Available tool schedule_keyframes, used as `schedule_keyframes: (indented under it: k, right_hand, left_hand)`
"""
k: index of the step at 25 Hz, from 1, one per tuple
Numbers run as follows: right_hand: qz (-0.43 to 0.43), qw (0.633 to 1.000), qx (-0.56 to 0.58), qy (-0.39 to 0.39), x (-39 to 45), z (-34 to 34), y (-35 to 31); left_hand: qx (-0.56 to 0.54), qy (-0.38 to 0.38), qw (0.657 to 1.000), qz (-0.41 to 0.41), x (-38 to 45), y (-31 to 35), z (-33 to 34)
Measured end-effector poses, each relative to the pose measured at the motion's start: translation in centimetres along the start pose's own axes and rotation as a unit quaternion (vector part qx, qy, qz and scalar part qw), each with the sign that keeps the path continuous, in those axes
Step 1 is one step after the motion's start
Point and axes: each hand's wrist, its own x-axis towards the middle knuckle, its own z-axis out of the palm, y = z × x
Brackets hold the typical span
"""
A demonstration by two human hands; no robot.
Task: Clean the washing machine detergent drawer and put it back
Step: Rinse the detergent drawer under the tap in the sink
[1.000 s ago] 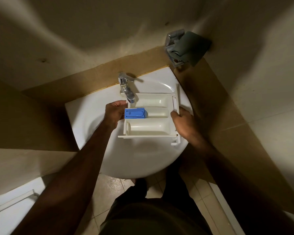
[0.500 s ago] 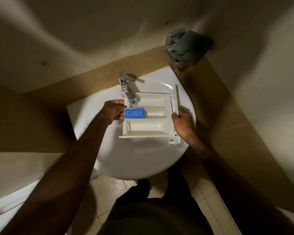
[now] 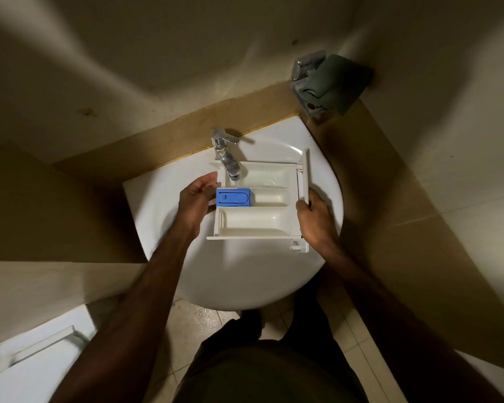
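At the bottom of the view the person's dark trousers (image 3: 262, 370) stand over the beige tiled floor (image 3: 192, 324), with a white appliance top (image 3: 38, 362) low at the left. Both forearms reach up over the white basin (image 3: 245, 274).

Compared with half a second earlier, the left hand (image 3: 197, 203) has loosened: then its fingers wrapped the drawer's left end, now they are spread and gently curved beside that end, the thumb near the blue insert, and whether any fingertip touches the plastic cannot be told. The right hand (image 3: 314, 219) keeps its grip, fingers curled round the front panel at the drawer's right end, thumb on the panel's upper edge. The drawer itself has barely shifted.

The white detergent drawer (image 3: 256, 221) sits over the bowl of the basin, open side up, between the two hands. Its long axis runs left to right across the view, the front panel (image 3: 302, 187) pointing right and the back end pointing left. Three compartments run along that axis: a wide near one, a narrow middle one carrying the blue siphon cap (image 3: 234, 197) at its left end, and a far one lying under the spout.

Beyond, the chrome tap (image 3: 226, 154) leans over the far-left corner of the drawer; no stream of water is visible. Farther still, in the corner of the tan walls, a chrome fitting (image 3: 306, 65) holds a dark green cloth (image 3: 338, 82).
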Motion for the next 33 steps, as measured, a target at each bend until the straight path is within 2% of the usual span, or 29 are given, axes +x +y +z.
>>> schedule_keyframes:
  k: [3,6,8,10,12,16,20,26,30,33]
  right_hand:
    - [-0.012,1.0,0.008,-0.004,-0.3,0.3,0.2]
    - [-0.006,1.0,0.02,0.009,-0.5,0.3,0.3]
    - [-0.004,1.0,0.024,0.014,-0.6,0.5,0.4]
    - [0.002,1.0,0.027,0.011,-0.8,0.6,0.4]
    - [0.017,0.999,0.043,-0.002,-0.8,0.4,0.5]
    - [0.107,0.979,0.15,-0.082,-0.3,-1.3,0.2]
    - [0.123,0.973,0.188,-0.057,0.7,-2.8,-0.9]
    - [0.185,0.969,0.088,-0.138,-0.6,-3.6,0.3]
    - [0.172,0.971,0.123,-0.108,-1.6,-2.5,1.7]
    - [0.173,0.969,0.155,-0.082,-1.7,-1.7,2.3]
  left_hand:
    - [0.092,0.058,0.991,0.075,-1.1,-1.8,0.4]
    - [0.196,0.101,0.972,0.079,-2.1,-2.5,0.1]
    - [0.214,0.068,0.974,0.031,-2.7,-2.8,0.1]
    - [0.167,0.015,0.986,-0.003,-3.2,-2.7,0.4]
    - [0.155,0.002,0.988,0.014,-3.4,-2.2,0.3]
    - [0.204,-0.013,0.979,0.001,-3.4,-0.5,-1.1]
    - [0.277,-0.088,0.957,-0.023,-2.4,1.5,-2.9]
    - [0.395,-0.166,0.903,0.008,-0.9,5.9,-1.4]
    - [0.388,-0.114,0.914,0.046,0.2,6.2,-0.7]
    - [0.374,0.009,0.922,0.102,-0.8,5.2,0.0]
